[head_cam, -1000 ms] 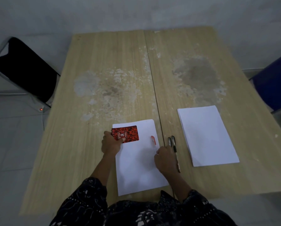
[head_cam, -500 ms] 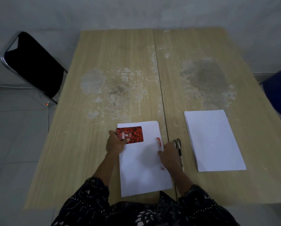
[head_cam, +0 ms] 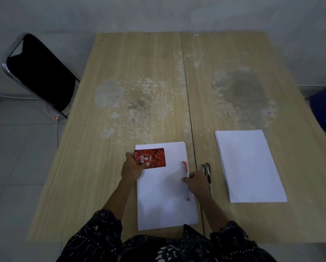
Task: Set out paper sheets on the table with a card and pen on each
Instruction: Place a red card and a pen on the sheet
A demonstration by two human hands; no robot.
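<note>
The print on the red card [head_cam: 150, 158] cannot be read. The card is pinched by the left hand [head_cam: 133, 168] at 10 o'clock on the near paper sheet [head_cam: 164, 195]. The red pen [head_cam: 185, 178], partly hidden, is touched by the right hand [head_cam: 198, 184]; its fingers' grip cannot be told.

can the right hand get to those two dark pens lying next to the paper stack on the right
Probably yes. The right hand rests at the red pen, and the two dark pens lie just beside its knuckles on the bare table, with nothing between them.
</note>
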